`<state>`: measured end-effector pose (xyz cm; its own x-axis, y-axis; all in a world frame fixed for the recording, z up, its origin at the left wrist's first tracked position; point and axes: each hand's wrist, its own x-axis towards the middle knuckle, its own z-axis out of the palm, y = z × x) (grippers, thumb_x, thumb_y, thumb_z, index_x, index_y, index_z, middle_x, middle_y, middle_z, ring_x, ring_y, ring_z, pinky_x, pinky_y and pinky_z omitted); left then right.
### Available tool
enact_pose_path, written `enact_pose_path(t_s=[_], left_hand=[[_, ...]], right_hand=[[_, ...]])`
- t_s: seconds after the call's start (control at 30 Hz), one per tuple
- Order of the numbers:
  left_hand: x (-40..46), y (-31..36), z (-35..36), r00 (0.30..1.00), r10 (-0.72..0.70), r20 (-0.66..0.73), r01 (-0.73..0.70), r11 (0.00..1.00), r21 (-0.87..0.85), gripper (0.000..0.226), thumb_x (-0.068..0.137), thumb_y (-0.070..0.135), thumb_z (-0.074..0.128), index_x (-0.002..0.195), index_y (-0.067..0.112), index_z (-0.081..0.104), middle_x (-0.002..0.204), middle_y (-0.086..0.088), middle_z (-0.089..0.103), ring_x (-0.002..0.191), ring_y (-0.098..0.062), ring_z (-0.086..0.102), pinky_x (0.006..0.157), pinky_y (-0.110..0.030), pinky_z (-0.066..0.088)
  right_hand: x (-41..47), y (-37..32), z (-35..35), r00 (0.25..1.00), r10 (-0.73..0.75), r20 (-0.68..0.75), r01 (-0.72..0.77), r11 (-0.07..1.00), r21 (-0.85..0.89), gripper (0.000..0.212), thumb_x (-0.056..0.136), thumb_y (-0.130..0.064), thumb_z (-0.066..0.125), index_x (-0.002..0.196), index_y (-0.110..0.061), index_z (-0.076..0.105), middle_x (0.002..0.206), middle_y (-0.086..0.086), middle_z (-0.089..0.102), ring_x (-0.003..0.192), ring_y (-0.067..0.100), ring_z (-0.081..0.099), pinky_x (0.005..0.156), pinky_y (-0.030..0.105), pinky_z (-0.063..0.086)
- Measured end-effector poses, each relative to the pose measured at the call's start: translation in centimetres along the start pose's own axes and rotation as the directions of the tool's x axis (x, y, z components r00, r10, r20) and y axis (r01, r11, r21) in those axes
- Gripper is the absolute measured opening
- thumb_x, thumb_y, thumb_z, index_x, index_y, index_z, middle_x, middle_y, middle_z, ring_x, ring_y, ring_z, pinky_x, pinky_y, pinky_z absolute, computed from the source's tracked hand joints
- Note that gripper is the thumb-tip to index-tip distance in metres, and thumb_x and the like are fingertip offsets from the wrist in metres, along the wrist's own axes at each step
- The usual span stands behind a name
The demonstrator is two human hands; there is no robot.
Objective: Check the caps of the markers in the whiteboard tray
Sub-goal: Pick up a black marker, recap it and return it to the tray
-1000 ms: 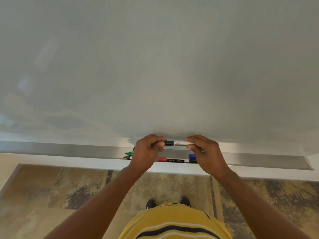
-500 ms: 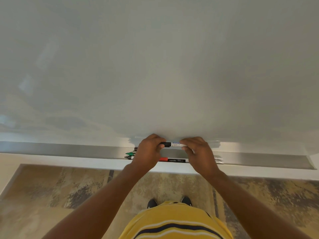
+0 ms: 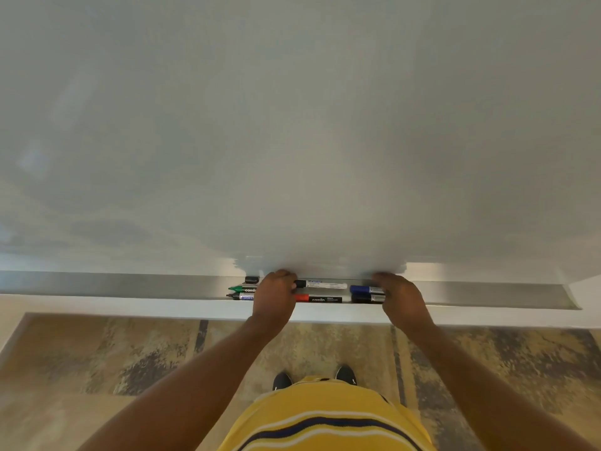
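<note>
The metal whiteboard tray (image 3: 130, 284) runs under the whiteboard. A white marker with a black cap (image 3: 322, 284) lies along the tray's back. My left hand (image 3: 274, 296) is curled at its cap end, fingertips on the cap. In front of it lies a red-capped marker (image 3: 320, 299). To the right are a blue marker (image 3: 364, 290) and a black marker (image 3: 366, 298). My right hand (image 3: 401, 297) covers their right ends, and its fingers are hidden. Left of my left hand, a green marker (image 3: 242, 289) and a dark-tipped marker (image 3: 240, 297) stick out.
A small black object (image 3: 252, 279) sits at the back of the tray, above the green marker. The whiteboard (image 3: 292, 125) fills the upper view. Below the tray are a white ledge (image 3: 130, 307), patterned floor (image 3: 113, 359) and my shoes (image 3: 281, 380).
The black-capped marker, held up between both hands earlier, now lies in the tray. My right hand has let go of it and moved right over the blue and black markers.
</note>
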<state>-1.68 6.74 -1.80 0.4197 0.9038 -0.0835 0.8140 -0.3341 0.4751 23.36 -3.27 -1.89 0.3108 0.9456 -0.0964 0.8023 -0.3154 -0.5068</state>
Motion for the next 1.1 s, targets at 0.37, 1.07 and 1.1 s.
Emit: enact_pose_path(t_s=[0.37,1.07,1.1], left_hand=[[0.4,-0.8,1.6,0.981,0.13,0.141,-0.162,0.956,0.243,0.031,0.081,0.001,0.057,0.107,0.013,0.069,0.107,-0.004,0.068,0.102,-0.023,0.057,0.09,-0.034,0.048],[0.8,0.0,2.7,0.934,0.297,0.198,-0.326,0.935,0.137,0.034,0.078,-0.009,0.055,0.105,0.006,0.066,0.106,-0.009,0.067,0.103,-0.025,0.055,0.091,-0.036,0.048],[0.8,0.0,2.7,0.933,0.299,0.199,-0.328,0.936,0.129,0.033,0.079,-0.008,0.054,0.106,0.006,0.066,0.107,-0.009,0.066,0.104,-0.025,0.055,0.091,-0.036,0.048]], right_hand=[[0.0,3.3,0.4,0.981,-0.07,0.18,0.094,0.987,-0.132,0.048,0.084,0.006,0.061,0.127,-0.013,0.058,0.133,0.01,0.056,0.121,0.028,0.051,0.106,0.032,0.036],[0.7,3.7,0.3,0.963,-0.189,0.192,0.223,0.96,-0.172,0.05,0.085,0.008,0.055,0.131,-0.012,0.055,0.136,0.008,0.055,0.121,0.028,0.053,0.106,0.032,0.036],[0.6,3.6,0.3,0.963,-0.192,0.189,0.224,0.961,-0.164,0.051,0.085,0.009,0.055,0.13,-0.012,0.056,0.135,0.009,0.055,0.121,0.028,0.052,0.106,0.033,0.036]])
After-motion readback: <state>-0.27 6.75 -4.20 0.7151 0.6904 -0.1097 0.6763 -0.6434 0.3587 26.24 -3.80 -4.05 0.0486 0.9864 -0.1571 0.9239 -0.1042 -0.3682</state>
